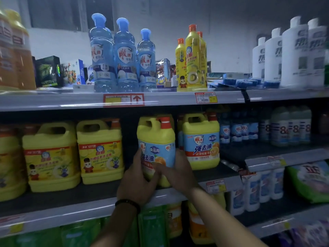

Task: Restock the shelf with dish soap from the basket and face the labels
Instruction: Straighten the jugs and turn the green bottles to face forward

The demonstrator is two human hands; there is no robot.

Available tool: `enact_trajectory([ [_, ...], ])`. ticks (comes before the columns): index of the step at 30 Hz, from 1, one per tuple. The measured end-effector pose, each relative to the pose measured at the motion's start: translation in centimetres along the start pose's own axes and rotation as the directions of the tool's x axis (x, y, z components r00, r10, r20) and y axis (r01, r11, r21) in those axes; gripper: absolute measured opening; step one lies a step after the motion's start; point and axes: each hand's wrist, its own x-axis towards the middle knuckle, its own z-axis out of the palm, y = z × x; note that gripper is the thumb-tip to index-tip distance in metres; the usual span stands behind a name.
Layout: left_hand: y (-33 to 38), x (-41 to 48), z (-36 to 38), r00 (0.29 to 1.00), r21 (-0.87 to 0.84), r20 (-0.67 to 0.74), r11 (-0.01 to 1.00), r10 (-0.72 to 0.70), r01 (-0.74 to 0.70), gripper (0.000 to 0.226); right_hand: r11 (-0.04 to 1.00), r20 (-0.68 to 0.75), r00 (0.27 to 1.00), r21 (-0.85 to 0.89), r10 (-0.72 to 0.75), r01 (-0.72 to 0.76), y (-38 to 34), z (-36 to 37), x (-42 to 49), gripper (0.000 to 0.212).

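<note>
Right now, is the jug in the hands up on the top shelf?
No, the left hand and right hand grip the yellow jug at the middle shelf, below the top shelf with the blue bottles.

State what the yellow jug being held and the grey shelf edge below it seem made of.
Yellow handled dish-soap jug: opaque moulded plastic, judging by its hollow handle and soft sheen; its printed label looks like glossy film. Grey shelf-edge strip: smooth, reflects light; painted metal or plastic, cannot tell which.
</note>
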Motion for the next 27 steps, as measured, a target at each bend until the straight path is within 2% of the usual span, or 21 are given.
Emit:
enact_trajectory([
  [3, -0.1, 0.1, -0.3, 0.999, -0.028, 0.032, 0.999, 0.034, -0.033, 0.097, 0.995, 0.037, 0.999, 0.094, -0.025, 0.022, -0.5, 0.4, -0.9, 0.054],
  [5, -0.1, 0.4, -0.4, 0.996, 0.016, 0.061, 0.998, 0.062, -0.063, 0.103, 0.995, 0.034, 0.999, 0.103, 0.002, -0.005, -1.1, 0.5, -1.3, 0.067],
  [7, 0.5, 0.6, -0.6, 0.99, 0.05, 0.123, 0.996, 0.063, -0.069, 0.107, 0.997, 0.045, 0.997, 0.034, 0.061, -0.062, -1.6, 0.7, -1.5, 0.082],
  [8, 0.8, 0.7, -0.7, 0.987, 0.027, 0.155, 0.998, 0.046, -0.05, 0.104, 0.997, 0.057, 0.996, -0.019, 0.074, -0.073, -1.8, 1.0, -1.8, 0.082],
  [10, 0.8, 0.8, -0.9, 0.983, -0.053, 0.182, 0.998, -0.019, 0.029, 0.084, 0.991, 0.071, 0.996, -0.127, 0.059, -0.05, -2.2, 1.9, -2.7, 0.084],
  [13, 0.8, 1.4, -1.4, 0.972, -0.129, 0.185, 0.976, -0.148, 0.174, 0.07, 0.994, 0.081, 0.996, -0.095, -0.044, 0.052, -1.8, 3.1, -4.2, 0.092],
  [15, 0.9, 1.7, -1.3, 0.977, -0.274, 0.2, 0.952, -0.08, 0.134, 0.067, 0.992, 0.059, 0.995, -0.101, -0.075, 0.081, -1.2, 2.3, -4.5, 0.08],
  [16, 0.9, 1.9, -1.4, 0.978, -0.328, 0.205, 0.939, -0.039, 0.107, 0.064, 0.981, 0.054, 0.993, -0.157, -0.108, 0.115, -0.8, 1.3, -4.3, 0.071],
  [18, 0.3, 2.3, -1.6, 0.974, -0.37, 0.223, 0.92, -0.048, 0.13, 0.065, 0.921, 0.072, 0.976, -0.322, -0.207, 0.219, 0.4, -0.9, -3.7, 0.06],
  [21, -1.4, 2.8, -1.8, 0.946, -0.351, 0.273, 0.897, -0.174, 0.267, 0.072, 0.809, 0.14, 0.947, -0.493, -0.29, 0.32, 2.2, -3.0, -2.7, 0.064],
  [23, -2.0, 3.3, -1.7, 0.93, -0.296, 0.278, 0.9, -0.239, 0.32, 0.071, 0.751, 0.156, 0.928, -0.549, -0.338, 0.366, 3.1, -3.4, -2.0, 0.067],
  [27, -1.1, 4.2, -1.2, 0.911, -0.148, 0.328, 0.939, -0.251, 0.312, 0.065, 0.668, 0.14, 0.904, -0.63, -0.403, 0.395, 4.2, -3.9, -1.3, 0.067],
])
